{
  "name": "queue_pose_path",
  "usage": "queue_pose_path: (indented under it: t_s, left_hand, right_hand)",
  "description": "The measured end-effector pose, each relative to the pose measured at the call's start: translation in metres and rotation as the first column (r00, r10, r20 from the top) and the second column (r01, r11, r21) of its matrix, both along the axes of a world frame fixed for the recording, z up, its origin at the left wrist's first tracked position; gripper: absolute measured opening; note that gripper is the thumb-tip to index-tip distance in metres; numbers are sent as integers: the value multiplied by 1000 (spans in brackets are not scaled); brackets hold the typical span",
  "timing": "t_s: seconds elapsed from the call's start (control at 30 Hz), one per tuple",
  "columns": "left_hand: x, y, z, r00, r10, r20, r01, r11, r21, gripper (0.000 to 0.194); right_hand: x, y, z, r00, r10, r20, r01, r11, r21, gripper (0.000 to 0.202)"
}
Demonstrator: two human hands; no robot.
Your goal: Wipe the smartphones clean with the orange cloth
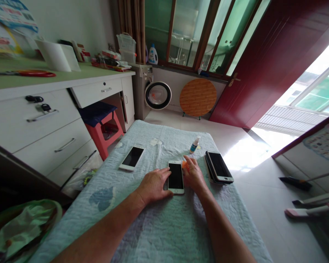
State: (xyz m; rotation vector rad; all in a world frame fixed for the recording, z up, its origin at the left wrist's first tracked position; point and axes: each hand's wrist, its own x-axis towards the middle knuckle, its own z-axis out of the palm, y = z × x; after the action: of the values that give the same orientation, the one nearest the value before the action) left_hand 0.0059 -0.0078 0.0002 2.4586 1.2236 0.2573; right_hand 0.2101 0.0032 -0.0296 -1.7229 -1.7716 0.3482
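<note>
Phone [176, 176] lies long-axis away, just right of your left hand [155, 183] (nearer, touching, fingers parted); right hand [192, 176] meets orange piece [184, 164], grip unclear.

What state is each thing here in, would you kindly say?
Middle phone, face up, screen dark
Left phone, face up, screen dark
Stacked phones, top screen dark
Spray bottle, upright
Washing machine door, open
Red door, open
Desk drawer, shut
Round tabletop, upright
Detergent bottle, upright

Washer door [158, 95] hanging wide open, round wooden tabletop [198, 97] propped near wall [175, 82], red stool [98, 137] with dark cover [98, 114] by counter [85, 71], paper roll [53, 54] up top, maroon door [252, 62] open too.
</note>
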Motion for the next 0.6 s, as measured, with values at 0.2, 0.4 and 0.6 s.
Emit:
queue_pose_path:
  t_s: [0.2, 0.4, 0.6]
  left_hand:
    - [1, 0, 2, 1000, 4, -4, -4, 1000, -24, 73]
    - [0, 0, 0, 1000, 5, -9, -5, 1000, -18, 75]
    - [-1, 1, -1, 1000, 1, 4, -1, 1000, -10, 75]
  right_hand:
    - [7, 0, 9, 985, 122, 118, -106, 985, -134, 41]
    - [10, -4, 10, 971, 112, 209, -79, 984, -158, 41]
    - [9, 0, 7, 1000, 12, 19, -13, 1000, 27, 28]
